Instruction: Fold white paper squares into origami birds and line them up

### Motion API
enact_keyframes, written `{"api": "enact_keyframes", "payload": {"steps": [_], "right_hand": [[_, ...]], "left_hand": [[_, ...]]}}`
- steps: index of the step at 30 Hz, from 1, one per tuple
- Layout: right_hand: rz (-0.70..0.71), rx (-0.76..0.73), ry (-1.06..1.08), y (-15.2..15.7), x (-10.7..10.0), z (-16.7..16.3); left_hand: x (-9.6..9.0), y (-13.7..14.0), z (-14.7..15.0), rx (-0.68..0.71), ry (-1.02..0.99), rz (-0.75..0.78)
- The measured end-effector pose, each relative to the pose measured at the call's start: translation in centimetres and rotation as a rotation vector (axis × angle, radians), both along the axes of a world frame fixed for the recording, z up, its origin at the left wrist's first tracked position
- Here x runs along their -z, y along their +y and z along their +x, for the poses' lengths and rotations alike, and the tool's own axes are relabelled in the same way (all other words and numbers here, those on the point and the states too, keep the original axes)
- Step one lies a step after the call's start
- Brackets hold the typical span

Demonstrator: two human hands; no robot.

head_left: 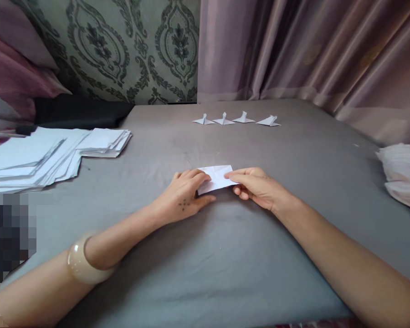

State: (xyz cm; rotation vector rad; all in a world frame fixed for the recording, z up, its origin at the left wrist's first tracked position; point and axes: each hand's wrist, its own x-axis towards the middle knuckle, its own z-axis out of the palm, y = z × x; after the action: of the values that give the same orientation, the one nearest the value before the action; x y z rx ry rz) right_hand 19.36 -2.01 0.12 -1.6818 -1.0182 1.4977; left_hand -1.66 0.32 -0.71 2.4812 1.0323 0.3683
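Observation:
A small folded piece of white paper (220,174) with crease lines is between my two hands over the middle of the table. My left hand (189,191) holds its left end, fingers curled over the top and the thumb stretched out below the near edge. At the right end, my right hand (254,184) pinches the paper, with the thumb on top and the other fingers bent underneath. Part of the paper is hidden under the left fingers.
Several folded white paper figures (224,120) stand in a row at the far side of the grey-covered table (171,273). Stacks of white paper (54,150) lie left, before a black cloth (85,110). A white crumpled bundle (403,175) sits at the right edge.

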Motion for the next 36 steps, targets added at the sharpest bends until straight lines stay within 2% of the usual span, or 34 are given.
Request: {"api": "enact_keyframes", "payload": {"steps": [3,6,8,11,14,21,30,34,36], "right_hand": [[0.04,-0.168,-0.041,-0.1,-0.5,0.9],[0.098,-0.418,-0.217,-0.1,-0.9,2.1],[0.188,-0.456,-0.377,-0.1,-0.6,2.5],[0.314,-0.364,-0.616,0.1,0.4,2.3],[0.403,-0.27,-0.769,0.4,1.3,1.7],[0.417,-0.152,-0.96,0.5,1.8,0.5],[0.395,-0.138,-1.016,0.4,2.0,0.1],[0.392,-0.16,-1.004,0.5,1.9,0.5],[0.398,-0.166,-0.991,0.5,1.9,0.9]], "left_hand": [[0.7,0.6,0.1,-0.085,-0.061,0.048],[1.1,0.9,0.1,-0.171,-0.138,0.049],[1.0,0.8,0.1,-0.215,-0.152,0.042],[1.0,0.7,0.2,-0.275,-0.149,0.017],[1.1,0.7,0.3,-0.331,-0.16,-0.013],[1.8,1.0,0.3,-0.382,-0.175,0.031],[2.7,1.2,-0.3,-0.319,-0.114,0.098],[2.3,1.0,-0.4,-0.291,-0.065,0.154],[1.8,1.0,-0.2,-0.224,-0.024,0.209]]}}
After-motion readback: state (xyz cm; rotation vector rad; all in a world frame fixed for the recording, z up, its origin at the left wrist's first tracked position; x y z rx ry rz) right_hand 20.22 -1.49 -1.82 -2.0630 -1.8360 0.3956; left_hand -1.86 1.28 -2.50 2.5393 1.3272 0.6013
